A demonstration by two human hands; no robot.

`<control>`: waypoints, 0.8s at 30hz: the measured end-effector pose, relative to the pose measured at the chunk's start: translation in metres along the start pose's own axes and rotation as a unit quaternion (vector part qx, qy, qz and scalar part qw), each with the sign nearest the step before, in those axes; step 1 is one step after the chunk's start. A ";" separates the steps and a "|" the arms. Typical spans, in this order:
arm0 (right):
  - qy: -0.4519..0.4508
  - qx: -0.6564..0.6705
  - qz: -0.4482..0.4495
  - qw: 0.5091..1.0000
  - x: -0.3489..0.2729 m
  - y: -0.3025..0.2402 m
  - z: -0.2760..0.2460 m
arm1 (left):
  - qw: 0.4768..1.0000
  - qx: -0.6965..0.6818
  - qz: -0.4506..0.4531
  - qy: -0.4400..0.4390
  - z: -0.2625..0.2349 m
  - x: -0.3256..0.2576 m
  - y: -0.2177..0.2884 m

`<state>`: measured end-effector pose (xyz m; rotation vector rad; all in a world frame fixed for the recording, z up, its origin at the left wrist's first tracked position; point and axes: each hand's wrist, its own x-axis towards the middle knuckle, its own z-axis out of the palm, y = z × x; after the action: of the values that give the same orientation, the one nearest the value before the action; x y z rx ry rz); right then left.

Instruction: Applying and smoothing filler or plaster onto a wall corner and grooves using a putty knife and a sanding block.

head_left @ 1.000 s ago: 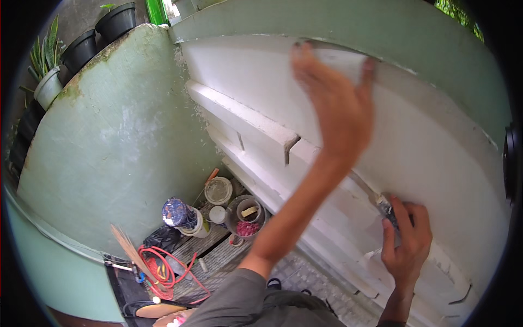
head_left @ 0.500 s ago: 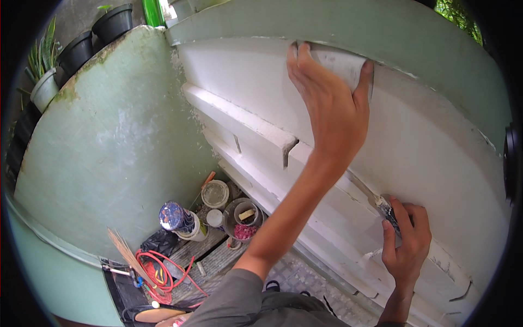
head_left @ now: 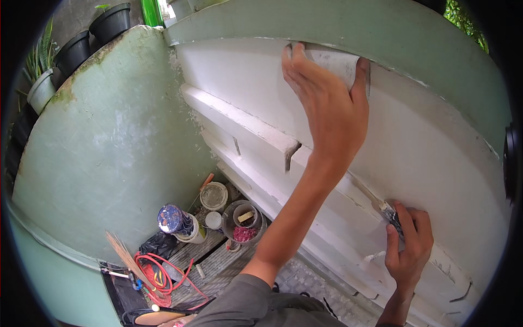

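My left hand (head_left: 329, 106) reaches up under the green ledge (head_left: 283, 24) and presses a bent whitish sheet of sandpaper (head_left: 339, 64) against the white wall panel (head_left: 234, 62). Its fingers sit at the sheet's left end and the thumb at its right, where a darker gritty edge shows. Lower right, my right hand (head_left: 409, 245) is closed on the spattered dark handle of a putty knife (head_left: 391, 215). The narrow blade points up and left beside a white ridge; part of the handle is hidden in the fingers.
Paint-stained buckets (head_left: 215, 196) and an open grey tub (head_left: 253, 223) with a smaller pot and pink material stand at the lower left. Nearby lie a red hose (head_left: 163, 278), a stick broom (head_left: 122, 250) and a black bag (head_left: 158, 242). Potted plants (head_left: 41, 90) line the curved green wall (head_left: 114, 147).
My left hand and the sandpaper have shifted slightly left along the underside of the ledge. The right hand with the putty knife has barely moved, and the view has shifted a little.
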<state>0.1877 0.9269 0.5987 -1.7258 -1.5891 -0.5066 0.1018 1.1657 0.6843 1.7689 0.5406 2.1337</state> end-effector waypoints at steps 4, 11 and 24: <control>0.010 -0.014 -0.004 1.000 0.001 0.001 0.008 | 0.988 0.056 0.138 -0.043 0.014 -0.043 0.030; 0.011 -0.007 -0.003 1.000 0.002 0.002 0.005 | 0.987 0.098 0.128 -0.002 0.024 -0.039 0.039; 0.007 -0.011 -0.001 1.000 0.001 -0.001 0.003 | 0.998 0.016 0.057 0.001 0.003 -0.010 -0.003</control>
<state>0.1864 0.9297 0.5976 -1.7334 -1.5821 -0.5383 0.1070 1.1632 0.6746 1.8559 0.4875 2.2149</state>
